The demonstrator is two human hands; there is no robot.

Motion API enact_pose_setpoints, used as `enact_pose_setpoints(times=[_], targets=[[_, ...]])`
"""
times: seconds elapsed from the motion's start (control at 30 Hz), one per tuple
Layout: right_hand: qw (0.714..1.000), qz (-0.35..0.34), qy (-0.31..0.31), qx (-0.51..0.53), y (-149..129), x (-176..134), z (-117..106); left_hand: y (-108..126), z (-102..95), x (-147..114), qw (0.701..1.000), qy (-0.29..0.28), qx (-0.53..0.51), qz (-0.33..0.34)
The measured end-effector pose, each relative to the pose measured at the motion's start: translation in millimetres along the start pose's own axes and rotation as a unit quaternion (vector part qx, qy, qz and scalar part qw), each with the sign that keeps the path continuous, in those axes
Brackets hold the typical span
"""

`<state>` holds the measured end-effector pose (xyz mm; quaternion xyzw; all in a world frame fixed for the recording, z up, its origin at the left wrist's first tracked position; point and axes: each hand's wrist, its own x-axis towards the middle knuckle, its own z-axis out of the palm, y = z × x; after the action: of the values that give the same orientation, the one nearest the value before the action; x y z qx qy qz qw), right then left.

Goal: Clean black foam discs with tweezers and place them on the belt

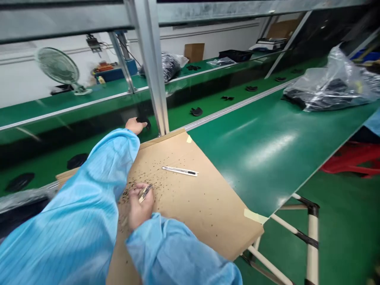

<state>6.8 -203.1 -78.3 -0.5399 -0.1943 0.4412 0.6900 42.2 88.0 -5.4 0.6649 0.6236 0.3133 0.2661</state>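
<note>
My left hand (135,126) reaches over the far edge of the cardboard to the green belt. Its fingers are closed on a round, flat black part (144,122), partly in shadow. Above the cardboard sheet (219,221), my right hand (141,208) is curled around a small cutter-like tool (145,194) with a pale body and a dark end; its exact kind is unclear. Right of that hand lies a slim white utility knife (180,171). Small black scraps (157,184) are scattered over the cardboard, thickest around my right hand.
Several black parts (196,112) lie spaced along the green belt (178,109) behind a metal post (151,67). A clear plastic bag of black parts (332,87) stands on the green table (252,146) at right. A fan (57,67) and a red stool (353,158) are farther off.
</note>
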Motion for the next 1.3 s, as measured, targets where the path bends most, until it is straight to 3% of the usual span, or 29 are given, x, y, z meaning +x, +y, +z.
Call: enact_pose_setpoints(times=[0.07,0.13,0.23,0.3,0.43,0.57,0.67,0.83,1.0,1.17,1.3], targets=[[1.0,-0.012,-0.023,-0.002,-9,-2,1,-8,-35.5,-26,0.999,0.031,-0.02,-0.015],[0.997,-0.038,-0.061,-0.009,-12,-2,1,-14,-68.9,-62,0.991,0.049,-0.117,-0.047],[0.99,-0.085,-0.103,-0.042,-6,0,-1,-22,-109.7,-129,0.936,0.051,-0.335,-0.1],[0.983,-0.118,-0.117,-0.08,-3,0,-2,-30,-128.1,-178,0.904,0.058,-0.406,-0.123],[0.97,-0.159,-0.132,-0.132,-5,0,-4,-56,-140.8,-266,0.869,0.059,-0.468,-0.15],[0.956,-0.176,-0.197,-0.126,-15,-8,-7,-86,-128.1,-319,0.847,0.099,-0.509,-0.117],[0.931,-0.234,-0.247,-0.129,-21,-16,-10,-101,-115.0,-330,0.842,0.131,-0.515,-0.094],[0.874,-0.31,-0.314,-0.203,-24,-16,-14,-110,-108.3,-328,0.811,0.118,-0.564,-0.098],[0.813,-0.37,-0.334,-0.299,-28,-8,-16,-113,-110.9,-324,0.74,0.073,-0.648,-0.166],[0.742,-0.407,-0.333,-0.417,-28,-9,-17,-114,-114.9,-321,0.651,0.091,-0.715,-0.24],[0.71,-0.422,-0.329,-0.458,-27,-10,-18,-113,-117.7,-322,0.629,0.085,-0.731,-0.252]])
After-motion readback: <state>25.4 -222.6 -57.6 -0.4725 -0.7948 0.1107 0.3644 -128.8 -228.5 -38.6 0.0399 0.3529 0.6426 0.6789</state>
